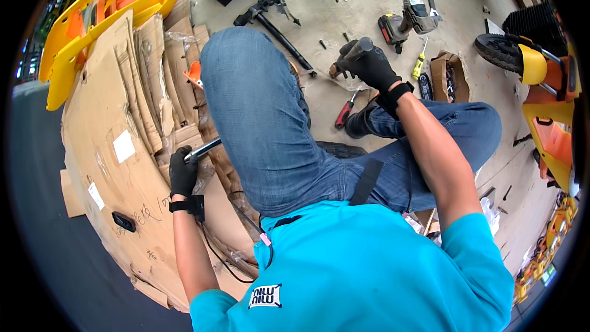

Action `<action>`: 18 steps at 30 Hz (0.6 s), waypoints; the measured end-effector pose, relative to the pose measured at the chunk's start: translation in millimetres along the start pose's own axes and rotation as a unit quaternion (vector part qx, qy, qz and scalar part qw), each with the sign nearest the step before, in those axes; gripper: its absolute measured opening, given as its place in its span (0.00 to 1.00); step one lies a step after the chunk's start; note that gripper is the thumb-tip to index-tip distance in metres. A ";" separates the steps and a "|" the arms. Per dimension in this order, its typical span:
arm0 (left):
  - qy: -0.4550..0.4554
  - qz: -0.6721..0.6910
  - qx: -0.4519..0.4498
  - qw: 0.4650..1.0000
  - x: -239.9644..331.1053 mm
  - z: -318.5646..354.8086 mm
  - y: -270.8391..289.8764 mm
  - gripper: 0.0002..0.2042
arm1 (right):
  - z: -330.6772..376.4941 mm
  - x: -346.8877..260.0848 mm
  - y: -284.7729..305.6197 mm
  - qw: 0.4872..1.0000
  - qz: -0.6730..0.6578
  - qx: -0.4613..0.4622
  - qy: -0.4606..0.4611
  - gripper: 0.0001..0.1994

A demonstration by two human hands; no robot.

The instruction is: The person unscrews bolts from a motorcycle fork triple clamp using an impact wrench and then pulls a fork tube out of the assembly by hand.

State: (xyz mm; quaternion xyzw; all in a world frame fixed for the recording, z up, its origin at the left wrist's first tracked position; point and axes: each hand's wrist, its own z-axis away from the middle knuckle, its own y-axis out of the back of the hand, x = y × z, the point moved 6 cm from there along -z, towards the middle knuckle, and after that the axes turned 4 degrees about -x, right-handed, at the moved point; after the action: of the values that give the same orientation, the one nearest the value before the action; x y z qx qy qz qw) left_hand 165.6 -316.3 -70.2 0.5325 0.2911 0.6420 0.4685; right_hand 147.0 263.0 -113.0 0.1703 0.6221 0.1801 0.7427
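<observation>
My left hand (183,173), in a black glove, is closed around a silver metal tube (204,148) beside the stacked cardboard. The tube's far end disappears behind my raised left knee. Over the floor in front of me, my gloved right hand (373,67) grips a hammer (358,48) by its thick grey handle. A brownish end of it shows below the fingers. Just below that hand, a red-handled tool (345,113) lies near my shoe, next to clear plastic wrap.
Flattened cardboard (98,141) is piled on my left, with yellow plastic parts (80,31) on top. A cordless power tool (409,19), a yellow screwdriver (420,65) and a small box of hardware (450,77) lie ahead right. Black fork parts (270,0) stand ahead; a wheel (496,51) is at right.
</observation>
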 end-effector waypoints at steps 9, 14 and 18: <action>-0.011 -0.165 0.037 0.986 59.4 12.2 29.2 0.25 | 5.5 -22.2 -9.5 0.998 0.054 -0.036 0.017 0.14; -0.029 -0.107 0.170 0.979 141.9 -2.5 110.1 0.20 | 4.6 -11.8 -8.1 0.996 0.063 0.021 0.058 0.15; -0.145 0.103 0.281 0.943 252.9 -14.0 147.8 0.16 | 8.8 3.2 -10.2 0.995 0.072 0.040 0.059 0.14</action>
State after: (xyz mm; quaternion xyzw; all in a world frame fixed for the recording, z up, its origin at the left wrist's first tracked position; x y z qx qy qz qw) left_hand 110.7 -141.9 159.1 0.7569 0.3327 0.4946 0.2680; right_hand 156.8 255.3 -119.2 0.2331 0.6574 0.2176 0.6827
